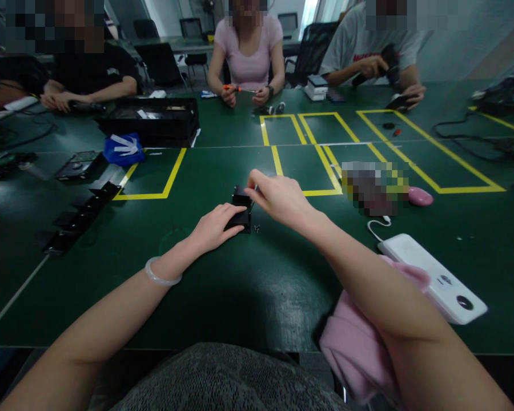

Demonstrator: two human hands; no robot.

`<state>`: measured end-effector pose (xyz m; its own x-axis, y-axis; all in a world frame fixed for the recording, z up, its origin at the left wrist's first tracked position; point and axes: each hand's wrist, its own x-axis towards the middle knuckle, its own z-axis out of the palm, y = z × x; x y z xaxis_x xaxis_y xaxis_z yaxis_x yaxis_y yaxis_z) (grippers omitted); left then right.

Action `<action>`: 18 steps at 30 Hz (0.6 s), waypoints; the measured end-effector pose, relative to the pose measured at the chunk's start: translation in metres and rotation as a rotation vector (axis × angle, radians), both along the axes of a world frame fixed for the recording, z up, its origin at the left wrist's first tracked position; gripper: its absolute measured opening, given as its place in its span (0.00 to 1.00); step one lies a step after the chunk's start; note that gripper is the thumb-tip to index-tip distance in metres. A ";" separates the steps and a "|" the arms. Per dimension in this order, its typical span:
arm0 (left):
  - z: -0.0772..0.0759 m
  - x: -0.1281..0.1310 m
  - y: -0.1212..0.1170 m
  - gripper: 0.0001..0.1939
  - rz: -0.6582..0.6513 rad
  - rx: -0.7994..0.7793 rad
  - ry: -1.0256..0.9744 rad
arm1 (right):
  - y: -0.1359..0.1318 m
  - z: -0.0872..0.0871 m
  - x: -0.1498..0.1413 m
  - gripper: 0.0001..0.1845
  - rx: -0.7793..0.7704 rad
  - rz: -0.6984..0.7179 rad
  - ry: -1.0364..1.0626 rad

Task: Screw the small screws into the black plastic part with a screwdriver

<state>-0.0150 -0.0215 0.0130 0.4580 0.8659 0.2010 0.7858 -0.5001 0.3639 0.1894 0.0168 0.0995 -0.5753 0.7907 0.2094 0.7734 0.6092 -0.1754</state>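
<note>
On the green table, my left hand grips a small black rectangular part, with its fingers over the near end. My right hand is closed in a pinch just above the part's right side. A thin bit shows below those fingertips, but what they hold is mostly hidden. Several tiny screws lie loose on the table beside the part's right near corner.
Black bracket-like parts lie in a row at left, near a blue bag and a black bin. At right are a white power bank, a pink cloth and a pink oval object. Co-workers sit opposite; one holds an orange-handled screwdriver.
</note>
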 end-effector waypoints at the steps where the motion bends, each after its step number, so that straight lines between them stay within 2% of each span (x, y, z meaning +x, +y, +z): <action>1: 0.000 0.000 0.000 0.21 -0.001 -0.004 0.000 | 0.000 0.001 0.000 0.17 -0.003 0.001 -0.004; 12: 0.001 0.001 0.000 0.21 0.003 -0.011 0.010 | 0.000 0.000 -0.002 0.18 -0.006 -0.015 0.002; 18: 0.002 0.001 0.000 0.21 0.002 -0.014 0.000 | 0.001 -0.003 -0.001 0.22 -0.013 -0.035 0.039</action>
